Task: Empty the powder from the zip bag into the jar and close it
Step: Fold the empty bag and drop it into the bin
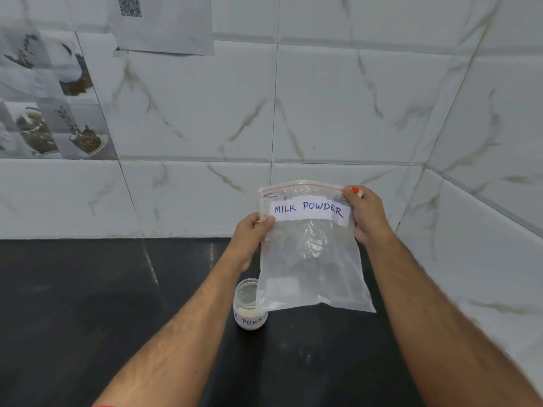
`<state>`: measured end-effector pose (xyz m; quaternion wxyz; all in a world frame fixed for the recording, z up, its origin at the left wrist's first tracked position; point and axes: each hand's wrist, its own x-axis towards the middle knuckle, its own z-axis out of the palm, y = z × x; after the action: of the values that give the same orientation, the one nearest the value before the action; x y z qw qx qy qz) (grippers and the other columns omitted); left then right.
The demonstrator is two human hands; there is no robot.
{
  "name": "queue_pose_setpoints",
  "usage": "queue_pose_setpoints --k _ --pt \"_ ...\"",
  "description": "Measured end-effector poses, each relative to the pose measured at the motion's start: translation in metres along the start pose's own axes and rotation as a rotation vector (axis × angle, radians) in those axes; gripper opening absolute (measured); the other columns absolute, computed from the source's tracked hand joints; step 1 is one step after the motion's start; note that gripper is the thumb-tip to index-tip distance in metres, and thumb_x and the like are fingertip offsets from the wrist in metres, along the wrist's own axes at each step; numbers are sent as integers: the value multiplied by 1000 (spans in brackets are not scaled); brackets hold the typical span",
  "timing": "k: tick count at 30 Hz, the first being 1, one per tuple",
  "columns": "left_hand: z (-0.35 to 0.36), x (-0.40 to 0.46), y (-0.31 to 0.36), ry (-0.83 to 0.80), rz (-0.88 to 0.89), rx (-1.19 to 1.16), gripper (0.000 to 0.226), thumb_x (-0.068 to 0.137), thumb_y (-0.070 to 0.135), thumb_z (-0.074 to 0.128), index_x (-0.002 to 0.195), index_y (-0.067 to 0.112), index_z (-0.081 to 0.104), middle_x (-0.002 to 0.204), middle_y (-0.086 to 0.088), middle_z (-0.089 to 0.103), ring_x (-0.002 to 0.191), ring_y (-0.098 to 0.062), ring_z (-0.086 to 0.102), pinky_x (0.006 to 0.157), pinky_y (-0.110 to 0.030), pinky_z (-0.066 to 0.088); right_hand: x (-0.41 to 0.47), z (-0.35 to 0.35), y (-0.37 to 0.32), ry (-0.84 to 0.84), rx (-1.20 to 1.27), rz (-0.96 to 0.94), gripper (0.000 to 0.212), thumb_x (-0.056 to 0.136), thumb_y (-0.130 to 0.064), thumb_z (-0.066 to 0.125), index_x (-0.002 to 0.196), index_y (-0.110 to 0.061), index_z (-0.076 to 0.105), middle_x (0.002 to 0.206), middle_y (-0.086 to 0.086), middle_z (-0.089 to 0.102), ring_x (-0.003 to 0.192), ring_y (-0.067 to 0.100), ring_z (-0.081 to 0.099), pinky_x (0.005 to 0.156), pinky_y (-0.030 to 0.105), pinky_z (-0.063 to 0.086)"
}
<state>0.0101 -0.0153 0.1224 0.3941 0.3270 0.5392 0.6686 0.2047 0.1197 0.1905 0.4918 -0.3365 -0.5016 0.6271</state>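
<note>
A clear zip bag (311, 259) with a white label reading MILK POWDER hangs upright above the counter, its red zip strip on top. It looks nearly empty, with a thin trace of powder along its bottom edge. My left hand (254, 230) pinches the bag's left edge by the label. My right hand (365, 214) grips the upper right corner at the zip. A small clear jar (248, 305) stands open on the black counter under the bag's lower left corner, with white powder inside and a label partly hidden by the bag. No lid is in view.
The black counter (88, 304) runs left and toward me. White marble-pattern tiled walls (323, 113) meet in a corner at the right. A printed sheet (164, 24) hangs on the wall at the upper left.
</note>
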Motion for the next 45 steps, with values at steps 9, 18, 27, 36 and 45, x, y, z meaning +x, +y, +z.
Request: queue_pose_setpoints --k 9,18,27,36,45 --pt "4 2 8 121 68 -161 12 98 12 59 101 9 70 95 -12 75 84 -26 71 84 -45 58 -10 -29 18 -316 13 284 33 93 -29 62 119 -10 64 107 10 74 86 24 73 72 43 62" --pt "-20 -4 -2 -133 -93 53 30 93 7 63 123 5 63 115 -13 73 99 -26 70 84 -43 59 -17 -36 37 -258 -219 237 20 88 1 64 104 -9 71 96 9 76 79 22 73 71 41 61" --pt "-27 -5 -12 -36 -93 129 32 80 -4 72 110 6 69 104 -22 74 95 -37 67 86 -49 47 -16 -44 38 -349 -354 264 34 86 0 68 114 -19 66 103 5 76 88 24 74 78 44 59" --pt "-42 -5 -11 65 -113 100 20 81 -8 71 98 2 71 84 -10 76 80 -30 68 87 -49 52 -19 -49 44 -217 -343 263 33 85 6 67 116 -4 67 102 11 76 88 29 73 74 42 63" --pt "-46 -14 -18 34 -263 -124 19 93 -6 56 104 3 68 94 -12 74 79 -23 70 77 -37 59 -40 -49 48 -193 -87 349 30 93 11 51 117 2 66 101 15 76 86 29 75 67 37 62"
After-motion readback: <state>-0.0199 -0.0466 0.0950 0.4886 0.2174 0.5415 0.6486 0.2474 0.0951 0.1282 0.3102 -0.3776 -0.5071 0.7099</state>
